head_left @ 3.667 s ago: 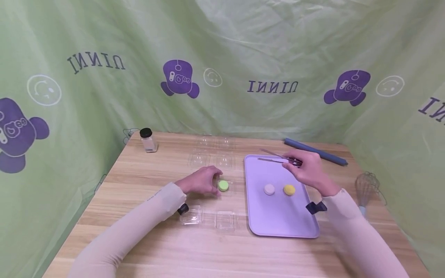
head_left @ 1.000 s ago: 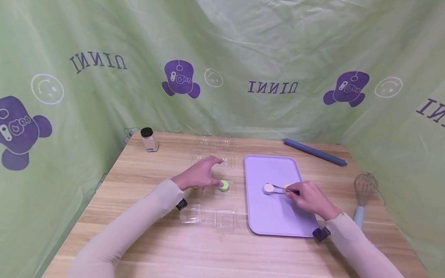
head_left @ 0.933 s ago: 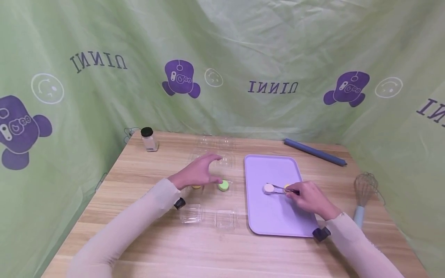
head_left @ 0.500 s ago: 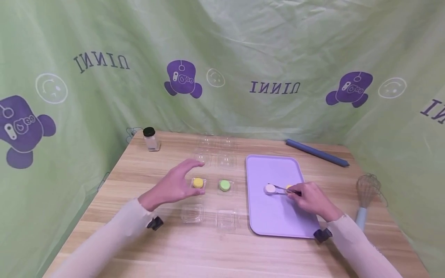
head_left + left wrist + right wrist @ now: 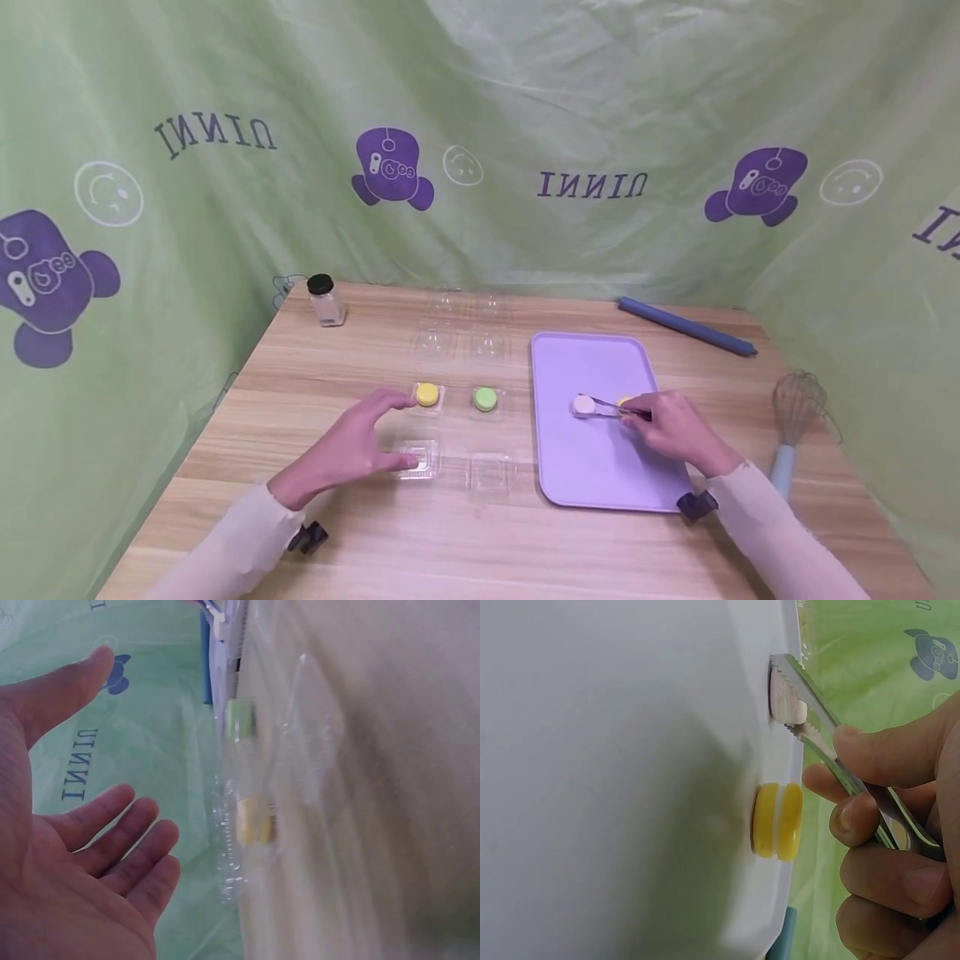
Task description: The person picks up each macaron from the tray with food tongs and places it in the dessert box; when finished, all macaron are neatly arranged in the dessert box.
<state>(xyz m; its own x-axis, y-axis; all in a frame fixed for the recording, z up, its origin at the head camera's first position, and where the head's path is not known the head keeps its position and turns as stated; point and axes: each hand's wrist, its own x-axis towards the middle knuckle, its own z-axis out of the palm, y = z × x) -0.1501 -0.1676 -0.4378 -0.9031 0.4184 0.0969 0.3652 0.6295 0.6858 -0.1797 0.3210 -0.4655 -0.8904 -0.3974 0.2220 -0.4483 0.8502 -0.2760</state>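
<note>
My right hand [image 5: 675, 429] grips metal tongs [image 5: 821, 712] with serrated tips, which sit on either side of a pale pink macaron [image 5: 582, 406] on the lilac tray [image 5: 592, 479]. A yellow macaron [image 5: 777, 822] lies beside it, under the tongs and partly hidden by the hand in the head view. My left hand [image 5: 341, 454], thumb and fingers spread, holds nothing; its thumb overlaps a clear plastic box [image 5: 428, 461] at the near left. Behind that box, another yellow macaron [image 5: 427, 394] and a green macaron [image 5: 486, 399] sit in clear plastic boxes.
Another clear box [image 5: 489, 473] stands left of the tray. Clear domed lids [image 5: 490, 343] line up behind the macarons. A black-lidded jar [image 5: 327, 303] is at the back left, a blue rod [image 5: 687, 326] at the back right, a whisk [image 5: 793, 425] on the right.
My left hand has drawn back from the green macaron, leftward and nearer to me, uncovering the yellow one. My right hand has lowered the tongs to the pink macaron and stayed there.
</note>
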